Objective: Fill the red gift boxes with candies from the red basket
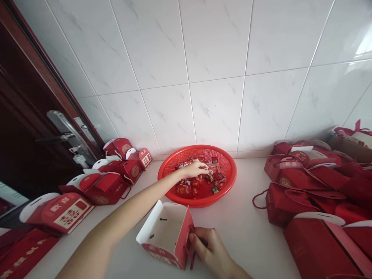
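My left hand [195, 169] reaches into a red plastic basket [232, 174], over a pile of small wrapped candies [183, 189]. Its thumb and forefinger are at a candy in a pinkish wrapper [214, 170] and appear closed on its edge. In front of the basket, an open red gift box [162, 250] shows its white inside, with slots cut in the walls. My right hand [210, 248] grips the right side of this box, where a dark red cord hangs by the fingers. No candies show inside the box.
Folded red gift boxes [106, 188] line the left side of the white table [241, 232]. More red boxes [302, 193] crowd the right side, with a carton [353, 145] behind them. A tiled wall [215, 108] stands behind; a dark door [26, 97] with keys is at left.
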The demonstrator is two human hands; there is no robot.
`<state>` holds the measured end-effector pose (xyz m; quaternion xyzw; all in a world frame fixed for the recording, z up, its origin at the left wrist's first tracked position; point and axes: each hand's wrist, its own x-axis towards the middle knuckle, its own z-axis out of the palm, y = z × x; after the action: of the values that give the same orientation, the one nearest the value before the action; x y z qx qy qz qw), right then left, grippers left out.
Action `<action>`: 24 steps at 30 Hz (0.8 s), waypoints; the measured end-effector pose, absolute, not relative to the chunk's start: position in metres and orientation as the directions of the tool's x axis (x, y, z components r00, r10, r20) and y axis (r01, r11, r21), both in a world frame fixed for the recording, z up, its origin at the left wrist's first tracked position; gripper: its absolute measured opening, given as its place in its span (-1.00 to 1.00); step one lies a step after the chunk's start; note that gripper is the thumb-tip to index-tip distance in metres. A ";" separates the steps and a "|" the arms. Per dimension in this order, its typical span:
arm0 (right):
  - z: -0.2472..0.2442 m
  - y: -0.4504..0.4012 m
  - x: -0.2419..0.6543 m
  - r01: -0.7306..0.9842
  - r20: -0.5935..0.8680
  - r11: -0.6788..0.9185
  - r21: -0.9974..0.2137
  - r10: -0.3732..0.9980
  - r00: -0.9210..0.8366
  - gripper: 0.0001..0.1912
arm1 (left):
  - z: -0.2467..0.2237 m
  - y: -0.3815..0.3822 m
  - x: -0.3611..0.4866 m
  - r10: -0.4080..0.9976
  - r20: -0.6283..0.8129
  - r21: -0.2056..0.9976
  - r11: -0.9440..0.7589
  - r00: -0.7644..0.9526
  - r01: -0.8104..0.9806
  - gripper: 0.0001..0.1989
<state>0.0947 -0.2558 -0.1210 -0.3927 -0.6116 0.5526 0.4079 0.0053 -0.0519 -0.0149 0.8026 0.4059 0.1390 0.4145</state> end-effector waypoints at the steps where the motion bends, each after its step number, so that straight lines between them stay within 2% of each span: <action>1: -0.122 -0.256 0.094 0.008 0.064 0.071 -0.997 0.936 -0.345 -0.39 | -0.011 -0.052 0.004 0.774 -0.120 0.814 -0.282 0.622 0.508 -0.71; 4: -0.124 -0.257 0.095 -0.052 0.080 0.069 -0.996 0.963 -0.258 -0.37 | 0.000 -0.056 0.002 0.787 -0.114 0.903 -0.172 0.606 0.393 -0.62; 7: -0.108 -0.256 0.102 -0.084 0.164 0.157 -0.984 0.983 -0.084 -0.40 | 0.011 -0.065 -0.001 0.796 -0.087 0.958 -0.097 0.599 0.268 -0.59; 10: -0.070 -0.246 0.117 -0.148 0.264 0.292 -0.945 0.947 0.186 -0.53 | 0.020 -0.079 -0.005 0.795 -0.067 0.984 -0.046 0.603 0.170 -0.59; 13: -0.024 -0.225 0.133 -0.223 0.277 0.386 -0.895 0.873 0.401 -0.66 | 0.031 -0.097 -0.010 0.786 -0.039 0.995 -0.023 0.617 0.092 -0.62; 15: -0.001 -0.210 0.139 -0.265 0.249 0.378 -0.887 0.875 0.415 -0.61 | 0.039 -0.109 -0.013 0.785 -0.005 0.999 -0.026 0.620 0.041 -0.63; 17: 0.012 -0.197 0.139 -0.308 0.239 0.341 -0.888 0.915 0.324 -0.62 | 0.046 -0.118 -0.015 0.788 0.035 0.999 -0.039 0.614 -0.007 -0.64; 21: 0.018 -0.177 0.125 -0.366 0.270 0.349 -0.863 0.930 0.252 -0.67 | 0.047 -0.125 -0.024 0.798 0.087 0.996 -0.065 0.597 -0.058 -0.65; 24: 0.016 -0.164 0.119 -0.448 0.248 0.343 -0.825 0.934 0.259 -0.76 | 0.036 -0.118 -0.034 0.835 0.057 0.990 0.024 0.547 -0.138 -0.66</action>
<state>0.1186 -0.1638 0.0160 -0.3195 -0.3798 0.4756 0.7263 -0.0341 -0.1181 0.0362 0.5906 0.2948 0.3733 0.6518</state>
